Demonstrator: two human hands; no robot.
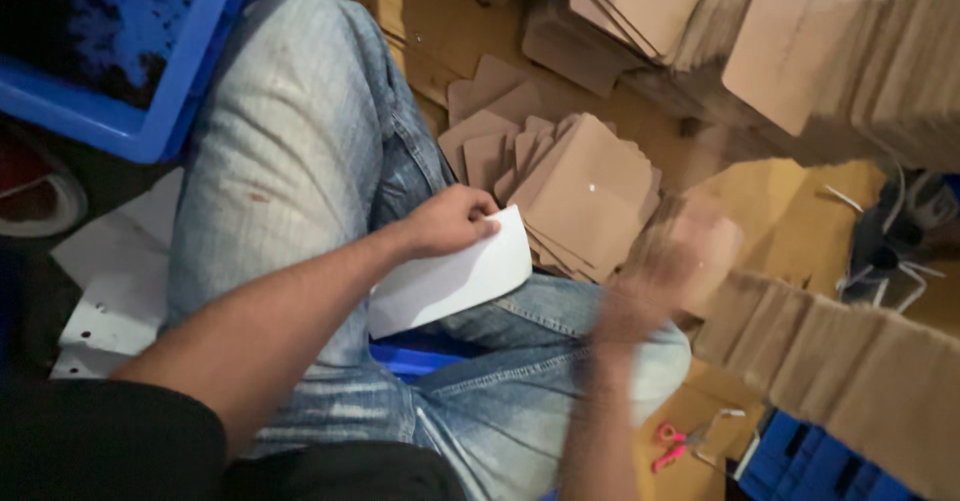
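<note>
Loosely, white sheet (pixel 455 279) in left hand (pixel 448 223)

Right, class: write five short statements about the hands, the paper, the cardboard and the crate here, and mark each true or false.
1. The left hand holds a white sheet. True.
2. The right hand is sharp and still. False: it is blurred.
3. The brown cardboard pieces lie fanned by the knee. True.
4. The crate at upper left is red. False: it is blue.
5. The pink scissors are in the left hand. False: they lie on the floor.
</note>
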